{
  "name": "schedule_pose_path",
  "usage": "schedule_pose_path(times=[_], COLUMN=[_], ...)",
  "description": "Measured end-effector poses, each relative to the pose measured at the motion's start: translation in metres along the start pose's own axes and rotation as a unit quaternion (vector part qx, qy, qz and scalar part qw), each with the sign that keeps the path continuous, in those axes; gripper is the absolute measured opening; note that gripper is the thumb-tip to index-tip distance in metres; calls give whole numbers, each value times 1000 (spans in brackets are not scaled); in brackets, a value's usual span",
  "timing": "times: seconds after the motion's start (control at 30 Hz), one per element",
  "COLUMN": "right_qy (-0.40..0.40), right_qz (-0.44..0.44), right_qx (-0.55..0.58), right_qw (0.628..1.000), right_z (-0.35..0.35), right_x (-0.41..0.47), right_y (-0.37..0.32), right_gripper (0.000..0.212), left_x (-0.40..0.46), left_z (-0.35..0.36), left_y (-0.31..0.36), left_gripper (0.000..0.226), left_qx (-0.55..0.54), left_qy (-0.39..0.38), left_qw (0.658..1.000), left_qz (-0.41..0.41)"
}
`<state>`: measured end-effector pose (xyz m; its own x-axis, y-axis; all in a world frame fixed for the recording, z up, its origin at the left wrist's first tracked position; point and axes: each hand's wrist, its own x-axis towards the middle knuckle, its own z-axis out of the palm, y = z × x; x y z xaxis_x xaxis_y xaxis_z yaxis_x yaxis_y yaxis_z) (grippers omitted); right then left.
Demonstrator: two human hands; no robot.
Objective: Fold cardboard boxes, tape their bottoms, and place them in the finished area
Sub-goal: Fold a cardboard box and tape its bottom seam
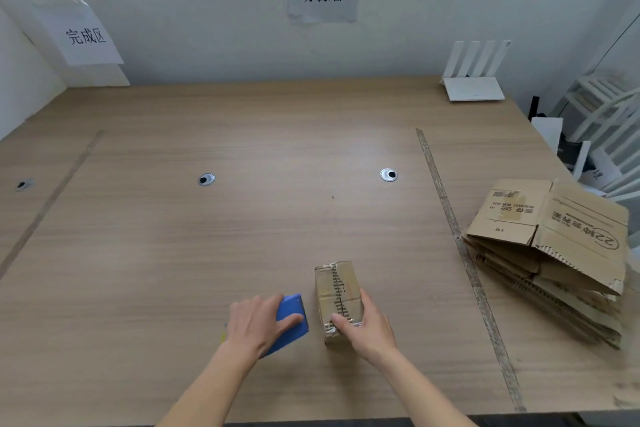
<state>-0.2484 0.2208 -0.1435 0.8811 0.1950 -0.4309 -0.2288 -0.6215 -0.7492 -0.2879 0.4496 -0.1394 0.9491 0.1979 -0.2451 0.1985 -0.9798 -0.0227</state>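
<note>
Wooden table [173,253], right hand [367,326] gripping box [337,291] (taped), left hand [258,322] on blue dispenser [294,314]

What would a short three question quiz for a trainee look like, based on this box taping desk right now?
1. True or false: the right hand grips the small folded box.
2. What does the left hand rest on? A) the blue tape dispenser B) the white router C) the stack of flat cardboard
3. On which side of the desk does the flat stack lie, from the person's view?

Key:
1. True; thumb and fingers clasp its near end, taped seam facing up.
2. A.
3. The right, beyond the tape line.
</note>
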Motion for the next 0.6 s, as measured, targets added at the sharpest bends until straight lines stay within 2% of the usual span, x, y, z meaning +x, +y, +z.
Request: schedule_pose_path(times=[0.1, 0.17, 0.27, 0.37, 0.5, 0.6], right_qy=[16, 31, 27, 34, -15, -89], right_qz=[-19, -54, -44, -51, -83, -126], right_qx=[-65, -137, -213, -250, -276, -336], right_qw=[998, 989, 976, 966, 957, 929], right_z=[4, 13, 21, 17, -15, -49], right_x=[-4, -10, -14, -13, -6, 3], right_y=[-5, -11, -13, -9, 2, 5], right_gripper=[89, 91, 112, 109, 110, 116], left_x=[-8, -12, -17, -23, -29, -27], left_z=[7, 13, 24, 33, 40, 28], left_y=[-9, -12, -12, -13, -20, -18], left_gripper=[58, 58, 61, 62, 71, 87], left_qx=[-45, -42, -43, -58, -55, -52], left_qy=[23, 10, -11, -30, -68, -34], left_qw=[998, 999, 999, 997, 996, 998], left_qz=[-20, -20, -27, -32, -25, -32])
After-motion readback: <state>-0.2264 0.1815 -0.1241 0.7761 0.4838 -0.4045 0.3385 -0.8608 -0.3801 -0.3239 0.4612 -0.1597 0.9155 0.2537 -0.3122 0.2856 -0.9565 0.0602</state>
